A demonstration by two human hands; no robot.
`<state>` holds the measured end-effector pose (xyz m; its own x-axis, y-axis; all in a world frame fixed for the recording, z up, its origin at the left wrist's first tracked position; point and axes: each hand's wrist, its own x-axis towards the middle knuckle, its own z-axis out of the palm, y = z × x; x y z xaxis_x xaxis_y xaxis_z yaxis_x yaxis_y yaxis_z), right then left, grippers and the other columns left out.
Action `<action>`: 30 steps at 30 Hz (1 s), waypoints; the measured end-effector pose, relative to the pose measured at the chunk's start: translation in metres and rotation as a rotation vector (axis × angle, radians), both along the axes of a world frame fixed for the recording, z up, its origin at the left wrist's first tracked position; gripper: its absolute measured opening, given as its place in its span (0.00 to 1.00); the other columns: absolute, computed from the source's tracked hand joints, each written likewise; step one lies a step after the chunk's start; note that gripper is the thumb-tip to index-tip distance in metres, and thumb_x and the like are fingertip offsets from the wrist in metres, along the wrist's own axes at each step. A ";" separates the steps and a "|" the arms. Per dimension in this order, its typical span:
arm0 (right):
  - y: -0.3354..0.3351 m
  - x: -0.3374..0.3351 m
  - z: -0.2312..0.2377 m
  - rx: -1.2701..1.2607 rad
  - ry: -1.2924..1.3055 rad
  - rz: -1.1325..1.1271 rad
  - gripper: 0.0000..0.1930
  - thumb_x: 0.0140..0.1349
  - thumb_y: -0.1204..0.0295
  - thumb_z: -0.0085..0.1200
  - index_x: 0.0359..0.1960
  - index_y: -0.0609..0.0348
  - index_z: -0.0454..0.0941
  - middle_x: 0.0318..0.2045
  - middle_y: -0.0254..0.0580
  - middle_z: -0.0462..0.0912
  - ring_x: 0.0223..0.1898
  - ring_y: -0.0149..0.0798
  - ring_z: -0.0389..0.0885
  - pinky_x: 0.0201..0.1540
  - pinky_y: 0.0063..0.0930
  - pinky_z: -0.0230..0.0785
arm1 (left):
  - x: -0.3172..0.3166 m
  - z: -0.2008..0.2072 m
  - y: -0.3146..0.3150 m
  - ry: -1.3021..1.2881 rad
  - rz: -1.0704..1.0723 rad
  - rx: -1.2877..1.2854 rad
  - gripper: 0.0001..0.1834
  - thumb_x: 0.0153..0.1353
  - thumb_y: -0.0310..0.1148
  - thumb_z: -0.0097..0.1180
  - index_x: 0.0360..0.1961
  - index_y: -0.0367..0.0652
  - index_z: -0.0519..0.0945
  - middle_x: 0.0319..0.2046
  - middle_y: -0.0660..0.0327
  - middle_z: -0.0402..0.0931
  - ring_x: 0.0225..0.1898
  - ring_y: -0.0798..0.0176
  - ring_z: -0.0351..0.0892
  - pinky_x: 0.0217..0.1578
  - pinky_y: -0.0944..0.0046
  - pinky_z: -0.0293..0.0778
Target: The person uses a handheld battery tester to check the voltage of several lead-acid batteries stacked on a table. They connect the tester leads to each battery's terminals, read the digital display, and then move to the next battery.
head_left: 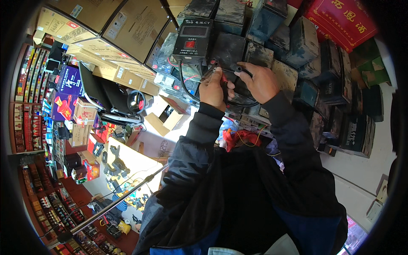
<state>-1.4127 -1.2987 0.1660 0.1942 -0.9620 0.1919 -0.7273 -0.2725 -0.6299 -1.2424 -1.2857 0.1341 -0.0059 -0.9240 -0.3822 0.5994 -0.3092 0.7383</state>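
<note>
both hands' fingers (251, 72) pinch slim black leads (239, 69) over a dusty, blocky battery (230, 47).

We have the tester (192, 42) beyond our fingers (251, 69), to the left, boxes (140, 32) farther left, batteries (302, 42) to the right.

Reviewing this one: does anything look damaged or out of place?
Yes: several batteries right of the battery tester look grimy, their dark cases smeared with pale dirt. I can't make out any definite damage.
</note>
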 end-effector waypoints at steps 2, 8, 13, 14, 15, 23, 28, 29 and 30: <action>0.001 0.001 0.001 -0.018 0.012 0.007 0.16 0.68 0.63 0.60 0.53 0.56 0.84 0.40 0.56 0.86 0.42 0.60 0.85 0.43 0.46 0.76 | 0.000 -0.001 0.000 0.001 0.005 0.003 0.19 0.76 0.44 0.52 0.32 0.40 0.77 0.20 0.55 0.80 0.12 0.61 0.73 0.14 0.63 0.67; 0.005 0.005 0.009 -0.132 0.218 0.014 0.16 0.66 0.63 0.60 0.53 0.52 0.85 0.38 0.47 0.88 0.38 0.54 0.87 0.40 0.47 0.79 | 0.000 -0.001 0.000 0.006 0.006 0.025 0.19 0.76 0.45 0.52 0.32 0.40 0.77 0.20 0.55 0.80 0.12 0.61 0.73 0.13 0.63 0.66; 0.006 0.009 0.014 -0.171 0.331 0.038 0.16 0.64 0.65 0.61 0.53 0.51 0.84 0.35 0.45 0.88 0.35 0.52 0.87 0.39 0.46 0.78 | -0.001 0.002 0.000 -0.002 0.014 0.055 0.19 0.75 0.45 0.53 0.32 0.41 0.76 0.19 0.54 0.80 0.11 0.60 0.73 0.12 0.63 0.65; 0.005 0.010 0.014 -0.179 0.360 0.047 0.17 0.64 0.65 0.61 0.53 0.52 0.84 0.35 0.45 0.88 0.35 0.52 0.87 0.39 0.46 0.78 | -0.001 0.002 0.000 -0.002 0.015 0.064 0.19 0.75 0.46 0.53 0.32 0.41 0.76 0.19 0.54 0.80 0.11 0.60 0.73 0.12 0.63 0.65; 0.004 0.010 0.013 -0.187 0.382 0.060 0.17 0.64 0.65 0.61 0.53 0.52 0.84 0.35 0.46 0.88 0.34 0.52 0.87 0.39 0.45 0.78 | -0.001 0.002 0.000 0.009 0.012 0.056 0.19 0.75 0.46 0.54 0.32 0.42 0.75 0.20 0.54 0.79 0.11 0.60 0.74 0.12 0.63 0.65; 0.003 0.010 0.017 -0.171 0.418 0.087 0.17 0.64 0.65 0.61 0.53 0.54 0.84 0.33 0.47 0.87 0.34 0.50 0.87 0.41 0.46 0.77 | -0.002 0.000 0.000 0.024 0.013 0.037 0.19 0.75 0.47 0.54 0.32 0.43 0.75 0.19 0.55 0.79 0.10 0.61 0.73 0.12 0.64 0.66; 0.004 0.006 0.017 -0.134 0.359 0.061 0.17 0.64 0.66 0.60 0.53 0.53 0.84 0.35 0.47 0.88 0.36 0.52 0.87 0.41 0.48 0.78 | -0.001 0.003 0.002 -0.001 0.004 0.035 0.19 0.75 0.46 0.53 0.31 0.43 0.75 0.19 0.56 0.79 0.11 0.61 0.73 0.12 0.64 0.67; 0.002 0.005 0.016 -0.144 0.344 0.074 0.17 0.64 0.66 0.60 0.54 0.53 0.84 0.36 0.47 0.88 0.36 0.53 0.87 0.41 0.48 0.78 | 0.000 0.003 0.002 -0.007 0.007 0.033 0.19 0.75 0.45 0.53 0.31 0.42 0.75 0.19 0.56 0.79 0.11 0.61 0.73 0.12 0.64 0.67; 0.001 0.003 0.014 -0.147 0.334 0.083 0.17 0.64 0.65 0.60 0.54 0.52 0.84 0.36 0.48 0.88 0.36 0.54 0.87 0.41 0.48 0.78 | -0.001 0.003 0.003 0.000 0.008 0.019 0.19 0.75 0.45 0.53 0.31 0.42 0.76 0.19 0.56 0.79 0.11 0.62 0.73 0.12 0.65 0.67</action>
